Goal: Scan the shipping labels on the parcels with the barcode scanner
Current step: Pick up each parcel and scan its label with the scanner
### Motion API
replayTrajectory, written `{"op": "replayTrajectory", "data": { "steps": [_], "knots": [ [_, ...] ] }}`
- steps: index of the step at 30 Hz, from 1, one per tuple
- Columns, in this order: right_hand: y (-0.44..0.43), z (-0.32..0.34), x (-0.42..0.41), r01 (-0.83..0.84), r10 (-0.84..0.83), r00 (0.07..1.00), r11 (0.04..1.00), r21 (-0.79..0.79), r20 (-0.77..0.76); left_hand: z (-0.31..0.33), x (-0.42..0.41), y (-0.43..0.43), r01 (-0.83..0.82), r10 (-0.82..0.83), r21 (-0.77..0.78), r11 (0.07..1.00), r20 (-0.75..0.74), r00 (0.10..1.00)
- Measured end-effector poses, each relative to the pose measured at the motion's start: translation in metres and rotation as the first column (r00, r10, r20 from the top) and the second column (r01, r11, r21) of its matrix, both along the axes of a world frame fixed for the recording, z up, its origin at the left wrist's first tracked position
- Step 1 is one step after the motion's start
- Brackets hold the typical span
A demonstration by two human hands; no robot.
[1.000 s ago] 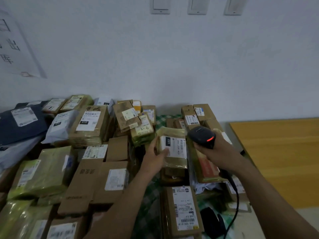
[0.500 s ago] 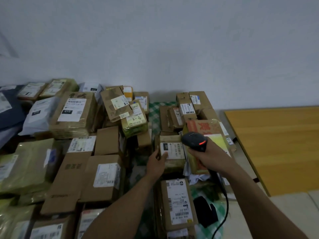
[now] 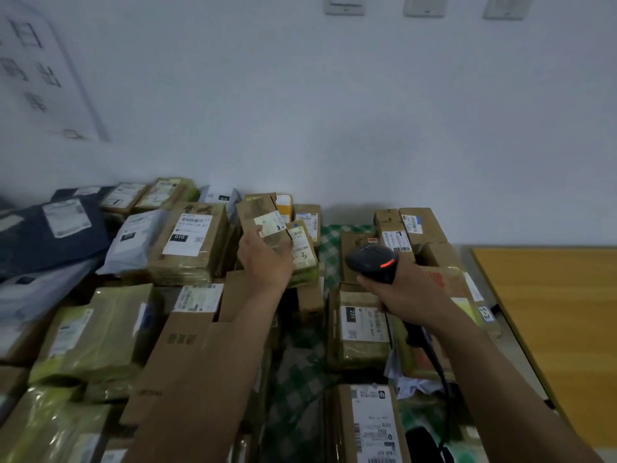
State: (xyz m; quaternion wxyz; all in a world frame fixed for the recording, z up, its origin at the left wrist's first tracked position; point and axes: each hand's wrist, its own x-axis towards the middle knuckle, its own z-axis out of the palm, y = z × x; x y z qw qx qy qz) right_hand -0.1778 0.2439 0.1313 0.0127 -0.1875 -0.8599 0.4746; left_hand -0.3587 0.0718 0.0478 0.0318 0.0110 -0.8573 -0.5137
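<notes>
Faces a white wall (image 3: 334, 111) far beyond the fingers, with a poster (image 3: 40, 71) high to their left and switch plates (image 3: 344, 5) high above them. Looks down on parcels (image 3: 100, 335) heaped over a green checked cloth (image 3: 330, 242), spread left of, beneath and between the two hands. Takes in a wooden surface (image 3: 561, 329) well right of the right fingers.

Finds, left of the left fingers, a blue bag (image 3: 50, 238), then a white bag (image 3: 133, 238), then a taped box marked 010 (image 3: 190, 242) nearest them. Finds a long carton (image 3: 187, 362) under the left forearm and, just below the right fingers, a wrapped parcel marked 231 (image 3: 360, 325) lying label up.

Holds the left hand (image 3: 263, 262) out over the heap and grips a small box (image 3: 257, 212): thumb on its near face, fingers (image 3: 283, 251) curled round its right edge. Holds that box tilted, its label (image 3: 272, 225) showing just above the thumb. Cannot tell whether the box is lifted clear of the parcels under it.

Clamps the right hand (image 3: 410, 292) round the handle of a black scanner (image 3: 372, 262), fingers (image 3: 367, 283) wrapped tight. Carries the scanner head just above those fingers, right of the left fingers and apart from the small box, with cloth showing between. Trails a black cable (image 3: 434, 355) from the handle down beside the right forearm. Shows a red light (image 3: 387, 263) on the scanner head, just above the right fingers.
</notes>
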Motion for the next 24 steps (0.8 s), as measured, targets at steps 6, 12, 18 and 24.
{"op": "replayTrajectory", "data": {
  "steps": [6,12,18,24],
  "knots": [
    [-0.005,0.003,-0.033,-0.051,0.050,0.999,0.997,0.055,0.020,0.002,-0.056,-0.007,0.001,0.010,-0.032,0.999,0.356,0.934],
    [-0.006,-0.002,-0.036,-0.036,0.031,0.998,0.994,0.099,0.052,-0.012,-0.062,-0.016,-0.094,0.032,0.121,0.988,0.433,0.901],
    [-0.007,-0.003,-0.030,-0.021,0.020,0.999,0.999,0.035,0.026,0.008,-0.040,-0.027,-0.059,-0.026,0.318,0.946,0.257,0.966],
    [-0.005,-0.002,-0.018,0.219,-0.228,0.964,0.973,-0.079,-0.134,0.053,0.046,-0.031,0.153,-0.354,0.652,0.743,0.188,0.916]
  ]
}}
